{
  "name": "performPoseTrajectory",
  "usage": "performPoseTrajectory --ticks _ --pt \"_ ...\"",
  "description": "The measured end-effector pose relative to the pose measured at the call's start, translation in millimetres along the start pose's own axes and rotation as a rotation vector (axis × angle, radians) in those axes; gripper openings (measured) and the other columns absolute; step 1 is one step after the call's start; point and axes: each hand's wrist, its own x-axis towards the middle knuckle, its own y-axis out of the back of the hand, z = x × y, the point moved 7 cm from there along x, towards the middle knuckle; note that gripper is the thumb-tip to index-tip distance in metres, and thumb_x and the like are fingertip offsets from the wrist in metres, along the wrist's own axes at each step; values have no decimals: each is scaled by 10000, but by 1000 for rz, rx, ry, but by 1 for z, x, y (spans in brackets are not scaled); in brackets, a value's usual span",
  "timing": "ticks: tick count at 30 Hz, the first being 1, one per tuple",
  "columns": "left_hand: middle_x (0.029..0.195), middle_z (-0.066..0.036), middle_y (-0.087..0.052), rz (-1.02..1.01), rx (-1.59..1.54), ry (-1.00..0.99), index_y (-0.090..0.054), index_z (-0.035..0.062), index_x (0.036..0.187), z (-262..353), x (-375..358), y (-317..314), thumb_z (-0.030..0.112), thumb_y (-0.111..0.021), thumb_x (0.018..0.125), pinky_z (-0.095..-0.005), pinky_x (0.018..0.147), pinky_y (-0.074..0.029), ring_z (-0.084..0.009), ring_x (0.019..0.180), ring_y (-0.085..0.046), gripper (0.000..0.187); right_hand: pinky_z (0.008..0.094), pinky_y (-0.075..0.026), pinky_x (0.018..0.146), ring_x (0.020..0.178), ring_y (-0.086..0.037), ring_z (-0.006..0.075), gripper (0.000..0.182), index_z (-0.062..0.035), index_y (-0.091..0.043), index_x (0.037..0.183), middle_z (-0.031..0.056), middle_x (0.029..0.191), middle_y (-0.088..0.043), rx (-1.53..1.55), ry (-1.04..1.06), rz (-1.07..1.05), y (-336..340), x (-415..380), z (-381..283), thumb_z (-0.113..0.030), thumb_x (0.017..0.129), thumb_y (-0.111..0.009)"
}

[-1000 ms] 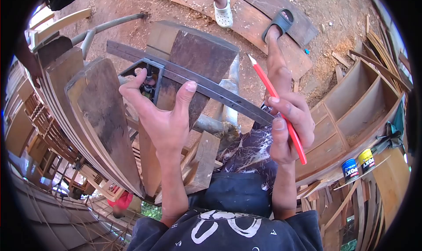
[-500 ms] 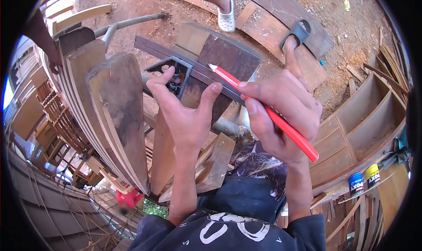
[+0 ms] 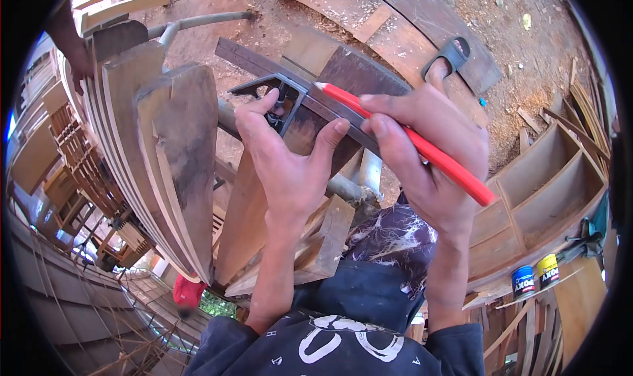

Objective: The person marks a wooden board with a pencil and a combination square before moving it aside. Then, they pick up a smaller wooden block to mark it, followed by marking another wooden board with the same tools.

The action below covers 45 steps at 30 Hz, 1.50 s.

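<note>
A combination square lies across a wooden board with a dark, stained face. My left hand is closed around the square's head, fingers through its frame, while its thumb presses along the steel blade. In my right hand is a thick red pencil, pinched between thumb and fingers. Its pale tip points up and left, right at the blade's far edge beside the head. The thumb and fingertips of my right hand overlap the lower part of the blade.
Curved boards stand stacked at the left, with another person's hand at their far end. A divided wooden frame stands at right, above blue and yellow epoxy cans. Shavings litter the dirt floor; a sandalled foot rests on a plank.
The square and both hands have shifted right in view. The pencil tip is now closer to the square's head. The other person's feet in pale clogs have shifted toward the top edge.
</note>
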Motion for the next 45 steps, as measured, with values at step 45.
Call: performPoseTrajectory --ticks 45 --pt "1213 -186 -486 -30 6 51 -424 -48 1336 5 -1 -1 416 -916 803 -438 1062 -388 -291 1180 -500 861 318 -503 667 730 -619 196 132 1 -772 956 59 746 -723 -38 114 138 15 -2 -2 -61 852 -720"
